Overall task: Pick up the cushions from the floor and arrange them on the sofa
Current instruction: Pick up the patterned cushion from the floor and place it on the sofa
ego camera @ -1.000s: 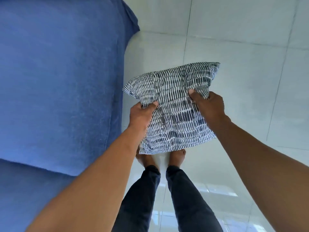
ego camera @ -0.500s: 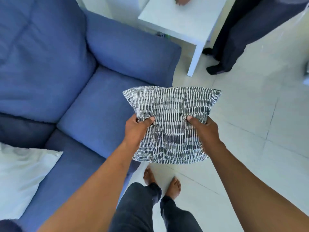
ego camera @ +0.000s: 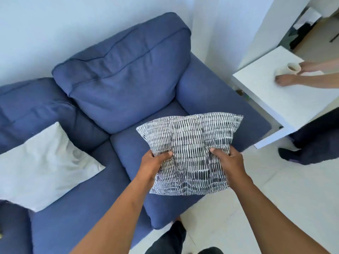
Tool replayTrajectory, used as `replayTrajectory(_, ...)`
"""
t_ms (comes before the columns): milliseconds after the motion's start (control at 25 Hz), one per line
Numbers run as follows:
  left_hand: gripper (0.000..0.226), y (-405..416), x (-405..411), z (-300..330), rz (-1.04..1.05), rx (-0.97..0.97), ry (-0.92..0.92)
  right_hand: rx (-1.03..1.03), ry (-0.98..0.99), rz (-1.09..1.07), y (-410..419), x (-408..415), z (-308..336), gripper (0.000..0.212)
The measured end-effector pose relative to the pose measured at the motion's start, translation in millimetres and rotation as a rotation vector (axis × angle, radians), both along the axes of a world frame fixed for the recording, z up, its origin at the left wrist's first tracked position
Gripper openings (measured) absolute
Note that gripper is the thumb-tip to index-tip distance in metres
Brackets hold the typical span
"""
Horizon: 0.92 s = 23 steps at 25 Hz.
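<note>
Head view shows the left hand [ego camera: 153,165] and right hand [ego camera: 230,162] with fingers clamped on the patterned cushion [ego camera: 190,153], the blue sofa [ego camera: 117,88] beyond them.

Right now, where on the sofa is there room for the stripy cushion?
The right seat is bare, bordered by the back cushion, the armrest and the white cushion. The left seat is crowded by that white cushion. Both hands, left and right, hold the striped cushion.
</note>
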<state>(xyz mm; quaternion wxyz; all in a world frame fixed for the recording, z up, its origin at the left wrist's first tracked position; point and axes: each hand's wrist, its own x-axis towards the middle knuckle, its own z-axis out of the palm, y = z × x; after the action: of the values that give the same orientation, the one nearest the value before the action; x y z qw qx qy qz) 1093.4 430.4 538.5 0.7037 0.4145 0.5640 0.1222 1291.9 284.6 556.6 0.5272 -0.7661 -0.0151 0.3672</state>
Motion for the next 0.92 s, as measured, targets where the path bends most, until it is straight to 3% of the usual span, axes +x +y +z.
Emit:
replayTrajectory(440,0.025,143.7,-13.8,-8.9,0.355,0.137,0.05,0.011,-0.024,0.369,219.4,25.3,-14.7,0.019)
replayTrajectory(640,0.026,186.9,2.7,-41.0,0.483,0.149,0.128,0.016,-0.031,0.522,294.6,51.7,-55.7,0.06)
replayTrajectory(720,0.028,203.6,10.3,-61.1,0.484,0.151,0.174,-0.016,-0.011,0.589,321.0,63.9,-76.7,0.054)
replayTrajectory(920,0.03,237.3,16.5,-104.2,0.472,-0.019,0.248,-0.138,0.001,0.733,369.6,84.8,-109.9,0.072)
